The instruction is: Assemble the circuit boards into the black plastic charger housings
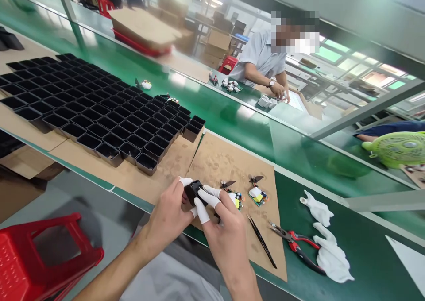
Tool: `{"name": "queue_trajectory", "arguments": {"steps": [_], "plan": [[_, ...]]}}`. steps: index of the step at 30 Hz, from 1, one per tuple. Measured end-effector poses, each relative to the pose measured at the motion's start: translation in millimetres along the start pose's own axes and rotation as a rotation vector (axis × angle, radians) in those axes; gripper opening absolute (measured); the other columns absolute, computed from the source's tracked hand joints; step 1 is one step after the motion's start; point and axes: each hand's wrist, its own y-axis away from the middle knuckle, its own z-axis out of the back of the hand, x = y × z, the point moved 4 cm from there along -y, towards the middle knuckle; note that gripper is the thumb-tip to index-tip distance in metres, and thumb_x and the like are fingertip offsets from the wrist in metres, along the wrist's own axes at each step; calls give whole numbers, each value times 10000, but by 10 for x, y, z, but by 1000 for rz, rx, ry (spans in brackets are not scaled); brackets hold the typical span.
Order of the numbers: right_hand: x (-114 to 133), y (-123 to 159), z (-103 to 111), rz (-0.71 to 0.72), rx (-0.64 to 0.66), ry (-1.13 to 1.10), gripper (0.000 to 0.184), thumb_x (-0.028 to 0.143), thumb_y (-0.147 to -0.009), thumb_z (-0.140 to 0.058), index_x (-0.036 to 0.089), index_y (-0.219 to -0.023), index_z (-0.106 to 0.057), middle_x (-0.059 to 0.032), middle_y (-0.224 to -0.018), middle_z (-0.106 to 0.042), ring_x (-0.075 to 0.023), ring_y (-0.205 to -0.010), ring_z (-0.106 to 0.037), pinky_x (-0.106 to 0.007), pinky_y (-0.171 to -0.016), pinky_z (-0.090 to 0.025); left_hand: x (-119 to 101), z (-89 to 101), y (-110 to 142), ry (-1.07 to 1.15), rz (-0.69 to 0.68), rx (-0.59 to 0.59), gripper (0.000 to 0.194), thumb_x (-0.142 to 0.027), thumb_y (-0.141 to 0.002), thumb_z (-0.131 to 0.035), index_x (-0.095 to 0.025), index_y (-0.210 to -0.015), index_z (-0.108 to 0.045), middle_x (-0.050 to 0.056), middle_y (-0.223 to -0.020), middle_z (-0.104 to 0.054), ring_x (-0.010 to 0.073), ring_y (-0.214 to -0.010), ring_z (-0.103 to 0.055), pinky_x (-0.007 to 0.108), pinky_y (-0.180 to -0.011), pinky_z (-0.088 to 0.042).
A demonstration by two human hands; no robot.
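Observation:
A small black plastic case (193, 192) is held above the cardboard sheet, its open side partly hidden by fingers. My left hand (170, 212) grips it from the left, thumb below and white-covered fingertips around its edge. From the right, my right hand (227, 221) presses its fingers, in white finger cots, against the case's open side; whether they pinch a small part inside is hidden. Just beyond my right hand lie a circuit board (236, 200) with coloured parts and a second circuit board (257, 195). Black tweezers (262, 241) rest on the cardboard (229, 155) to the right.
Rows of open black cases (99, 106) cover the bench at left. Red-handled pliers (295, 241) and crumpled white gloves (334, 259) lie at right. A co-worker (262, 53) works across the green conveyor (226, 110). A red stool (20, 256) stands lower left; a green fan (398, 148) is right.

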Motion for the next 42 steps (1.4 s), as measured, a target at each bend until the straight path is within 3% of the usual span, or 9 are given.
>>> {"name": "queue_trajectory", "arguments": {"steps": [9,22,29,32,37,40,42], "plan": [[-12,29,-130,-58,-60,-4,172,142,-1085,-721,253,-1095,-852,-102,-1144,-792,-260,-1081,-817,-386,-885,-707,69,-7,5,12,-4,25,385,-24,-721,-699,-249,-1020,-610,5,-960,-699,219,-829,-684,330,-731,-550],[0,72,-126,87,17,215,216,153,-1121,-666,249,-1224,-831,-119,-1166,-745,-249,-975,-773,-380,-805,-665,97,-23,14,67,-15,-3,351,7,-734,-671,-256,-947,-580,1,-947,-693,218,-825,-686,330,-734,-540],[-28,21,-95,184,83,175,218,107,-1115,-645,229,-1081,-823,-96,-1035,-723,-251,-925,-745,-372,-761,-651,140,-10,-11,147,9,36,397,48,-689,-672,-249,-939,-587,-10,-945,-684,210,-833,-695,325,-752,-565],[-62,-4,-74,165,139,87,228,89,-1106,-638,221,-1166,-813,-115,-1128,-731,-248,-1004,-797,-346,-814,-674,136,17,-47,197,15,66,407,44,-687,-693,-241,-969,-621,-6,-975,-695,203,-858,-705,322,-779,-592],[-142,-55,-2,35,190,84,254,40,-999,-621,232,-978,-786,-45,-943,-718,-195,-761,-742,-266,-632,-603,148,71,-63,245,15,84,413,-54,-715,-794,-228,-1064,-660,9,-988,-722,205,-871,-730,334,-808,-630],[-114,-101,83,55,96,78,239,89,-1020,-638,244,-1046,-818,-77,-1064,-789,-209,-858,-803,-257,-683,-635,202,68,-13,295,16,21,496,-134,-820,-787,-224,-1283,-634,34,-1057,-736,209,-934,-757,363,-893,-661],[-92,-99,110,71,-33,91,233,150,-1060,-675,261,-1194,-830,-98,-1182,-811,-233,-994,-838,-276,-796,-670,257,58,24,383,16,-82,422,-232,-959,-736,-231,-1363,-615,52,-1098,-732,211,-975,-759,384,-943,-663]]}}
